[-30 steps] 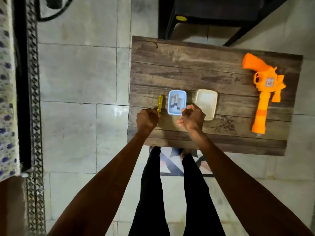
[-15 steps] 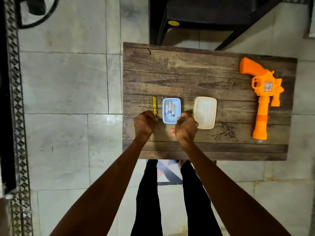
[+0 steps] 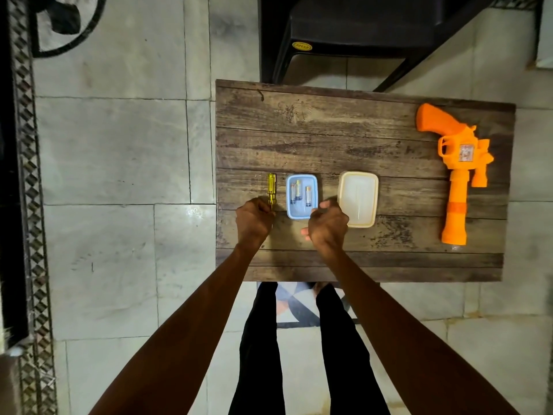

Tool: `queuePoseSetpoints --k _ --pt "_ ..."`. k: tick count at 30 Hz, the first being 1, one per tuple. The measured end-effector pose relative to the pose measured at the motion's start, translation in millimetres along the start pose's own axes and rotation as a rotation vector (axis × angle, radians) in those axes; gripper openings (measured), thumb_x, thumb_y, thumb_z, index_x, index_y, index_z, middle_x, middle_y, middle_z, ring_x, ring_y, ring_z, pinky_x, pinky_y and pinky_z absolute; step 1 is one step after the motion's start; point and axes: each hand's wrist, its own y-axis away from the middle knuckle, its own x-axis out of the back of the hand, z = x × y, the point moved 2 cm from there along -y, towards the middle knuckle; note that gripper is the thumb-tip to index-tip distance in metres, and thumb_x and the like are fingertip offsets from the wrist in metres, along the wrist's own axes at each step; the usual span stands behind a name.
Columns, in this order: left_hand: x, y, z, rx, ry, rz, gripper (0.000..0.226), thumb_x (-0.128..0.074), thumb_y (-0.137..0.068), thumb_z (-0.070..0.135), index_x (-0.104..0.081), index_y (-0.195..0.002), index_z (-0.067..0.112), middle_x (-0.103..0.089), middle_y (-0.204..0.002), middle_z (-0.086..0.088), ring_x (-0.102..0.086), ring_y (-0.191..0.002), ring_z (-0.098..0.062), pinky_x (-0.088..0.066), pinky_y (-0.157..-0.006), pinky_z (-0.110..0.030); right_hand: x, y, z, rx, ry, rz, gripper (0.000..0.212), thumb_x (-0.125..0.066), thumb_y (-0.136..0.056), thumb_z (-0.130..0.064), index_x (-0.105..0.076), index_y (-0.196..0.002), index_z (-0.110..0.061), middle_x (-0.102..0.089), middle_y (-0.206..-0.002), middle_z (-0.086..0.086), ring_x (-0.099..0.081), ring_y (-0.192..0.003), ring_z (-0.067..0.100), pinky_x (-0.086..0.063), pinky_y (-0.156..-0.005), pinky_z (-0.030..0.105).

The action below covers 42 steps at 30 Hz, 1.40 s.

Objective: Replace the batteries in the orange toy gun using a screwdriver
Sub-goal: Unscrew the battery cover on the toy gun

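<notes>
A: Where is the toy gun [image 3: 459, 199]?
B: At the table's [image 3: 329, 130] right edge. My left hand [image 3: 253, 220] pinches the screwdriver [image 3: 271, 190]; my right hand [image 3: 327, 226] curls at the battery tray [image 3: 288, 199], grip unclear. A jerk may spill the batteries [image 3: 308, 196].

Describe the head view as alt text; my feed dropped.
Left hand grips a yellow screwdriver beside a blue tray of batteries; right hand, fingers curled, sits at the tray's near corner. A white lid lies right of it, the orange gun untouched at the table's right end.
</notes>
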Motion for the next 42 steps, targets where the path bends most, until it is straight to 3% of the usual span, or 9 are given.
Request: queuePoseSetpoints --k 2,5,11,15,21,27,33,39,42 --pt "0.9 4.7 2.6 0.011 -0.005 0.013 0.027 -0.076 -0.075 0.007 -0.06 -0.061 0.024 -0.073 -0.08 0.0 -0.071 -0.077 -0.023 -0.06 -0.076 -0.035 4.3 4.4 -0.2 0.011 0.009 -0.002 0.015 -0.06 -0.096 -0.009 -0.05 -0.093 -0.021 -0.068 -0.092 0.005 -0.075 -0.066 0.027 -0.062 -0.059 0.044" --pt "8.3 18.3 12.9 0.037 -0.005 0.024 0.012 -0.078 -0.08 0.015 -0.066 -0.078 0.012 -0.071 -0.086 0.001 -0.064 -0.08 -0.013 -0.044 -0.066 -0.004 18.4 13.4 -3.0 0.038 -0.035 0.048 0.014 -0.062 -0.091 -0.014 -0.057 -0.094 -0.027 -0.074 -0.1 0.007 -0.075 -0.079 0.029 -0.062 -0.067 0.046" --pt "39.6 67.6 47.8 -0.006 0.135 -0.058 0.007 -0.075 -0.077 0.016 -0.069 -0.079 0.019 -0.075 -0.089 -0.012 -0.068 -0.08 -0.026 -0.056 -0.078 -0.041 92.4 64.1 -26.6 0.059 -0.326 0.004 0.013 -0.064 -0.09 -0.016 -0.067 -0.094 -0.029 -0.074 -0.093 0.001 -0.074 -0.077 0.019 -0.062 -0.071 0.04" --pt "65.2 131.3 100.7 -0.125 0.19 -0.078 0.006 -0.065 -0.092 0.018 -0.069 -0.094 0.013 -0.072 -0.084 -0.005 -0.068 -0.075 -0.021 -0.054 -0.072 -0.036 150.7 113.1 -31.9 0.053 -0.5 -0.101 0.017 -0.061 -0.092 -0.005 -0.07 -0.093 -0.02 -0.074 -0.084 0.006 -0.066 -0.064 0.009 -0.056 -0.061 0.025" --pt "68.8 251.4 177.8 -0.223 0.218 -0.206 0.013 -0.064 -0.095 0.02 -0.072 -0.099 0.011 -0.073 -0.087 -0.005 -0.069 -0.076 -0.016 -0.056 -0.073 -0.03 264.4 181.2 -24.3 0.085 -0.655 -0.149 0.014 -0.059 -0.097 -0.006 -0.07 -0.105 -0.005 -0.073 -0.084 0.01 -0.065 -0.068 0.011 -0.055 -0.065 0.021" --pt "-7.8 359.5 225.0 -0.33 0.124 -0.371 0.012 -0.061 -0.097 0.018 -0.071 -0.099 0.012 -0.073 -0.09 -0.008 -0.07 -0.076 -0.012 -0.055 -0.073 -0.027 392.5 217.3 36.4 0.139 -0.862 0.004 0.014 -0.062 -0.097 -0.012 -0.071 -0.105 -0.005 -0.073 -0.086 0.014 -0.067 -0.074 0.015 -0.056 -0.067 0.023" --pt "-127.0 461.3 265.4 -0.437 0.066 -0.511 0.012 -0.064 -0.093 0.028 -0.074 -0.085 0.026 -0.074 -0.084 0.006 -0.068 -0.084 -0.019 -0.053 -0.083 -0.039 501.9 231.1 144.0 0.134 -0.982 0.1 0.017 -0.059 -0.098 -0.013 -0.071 -0.105 -0.002 -0.072 -0.083 0.014 -0.063 -0.071 0.018 -0.054 -0.065 0.022" --pt "-243.0 542.0 295.3 -0.468 0.078 -0.591 0.012 -0.063 -0.097 0.019 -0.073 -0.094 0.013 -0.075 -0.089 -0.007 -0.07 -0.087 -0.021 -0.056 -0.081 -0.036 596.9 229.2 239.2 0.113 -1.02 0.207 0.014 -0.059 -0.098 -0.011 -0.072 -0.098 -0.007 -0.072 -0.076 0.009 -0.064 -0.071 0.02 -0.054 -0.067 0.027" --pt "-286.0 565.1 316.6 -0.442 0.081 -0.66 0.012 -0.071 -0.09 0.026 -0.073 -0.091 0.015 -0.074 -0.087 -0.007 -0.07 -0.087 -0.025 -0.056 -0.089 -0.05 637.3 219.6 264.1 0.093 -1.011 0.252 0.015 -0.059 -0.098 -0.014 -0.073 -0.099 -0.01 -0.074 -0.079 0.01 -0.066 -0.072 0.018 -0.056 -0.07 0.029"
